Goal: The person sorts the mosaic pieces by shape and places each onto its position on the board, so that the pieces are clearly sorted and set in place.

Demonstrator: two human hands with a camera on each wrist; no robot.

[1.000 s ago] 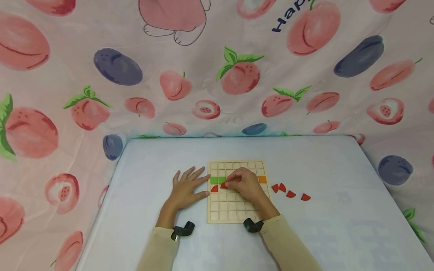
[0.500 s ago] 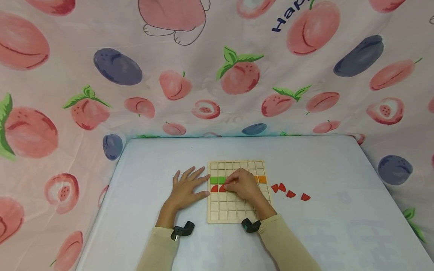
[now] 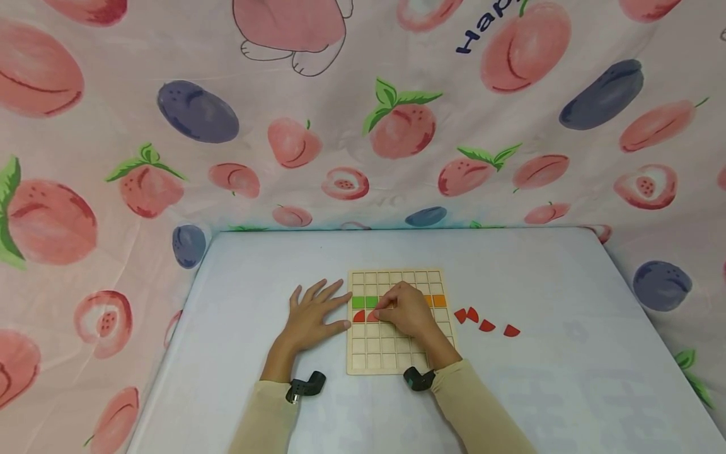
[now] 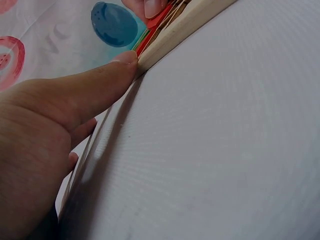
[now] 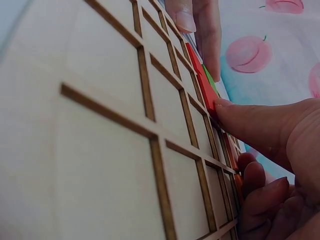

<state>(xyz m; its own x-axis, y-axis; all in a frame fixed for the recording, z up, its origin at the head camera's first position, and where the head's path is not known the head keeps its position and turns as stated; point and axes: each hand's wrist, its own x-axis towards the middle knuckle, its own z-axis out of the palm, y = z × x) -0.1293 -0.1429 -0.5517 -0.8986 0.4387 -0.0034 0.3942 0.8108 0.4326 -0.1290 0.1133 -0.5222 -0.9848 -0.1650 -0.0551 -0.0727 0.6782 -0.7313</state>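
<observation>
A wooden grid board (image 3: pixel 374 347) lies on the table. My left hand (image 3: pixel 311 318) is spread flat at its left side, with index fingertip and thumb tip against the edge; in the left wrist view the thumb (image 4: pixel 107 82) meets the board's rim. Over the middle of the board, my right hand (image 3: pixel 409 309) pinches a red quarter-circle piece (image 3: pixel 371 316) between thumb and curled index finger, low in the second cell of its row. Another red quarter-circle (image 3: pixel 359 316) sits in the cell to its left. The right wrist view shows the thumb (image 5: pixel 250 120) touching red.
Green squares (image 3: pixel 358 302) and orange squares (image 3: pixel 439 301) fill cells in the row above; my right hand hides that row's middle. Several loose red quarter-circles (image 3: pixel 486 325) lie on the white table (image 3: pixel 567 391) right of the board. A fruit-print cloth (image 3: pixel 340 139) hangs behind.
The red piece, tilted in my right fingers a second ago, has come down into the second cell. My right hand has shifted slightly, uncovering another orange square. The left hand stays put.
</observation>
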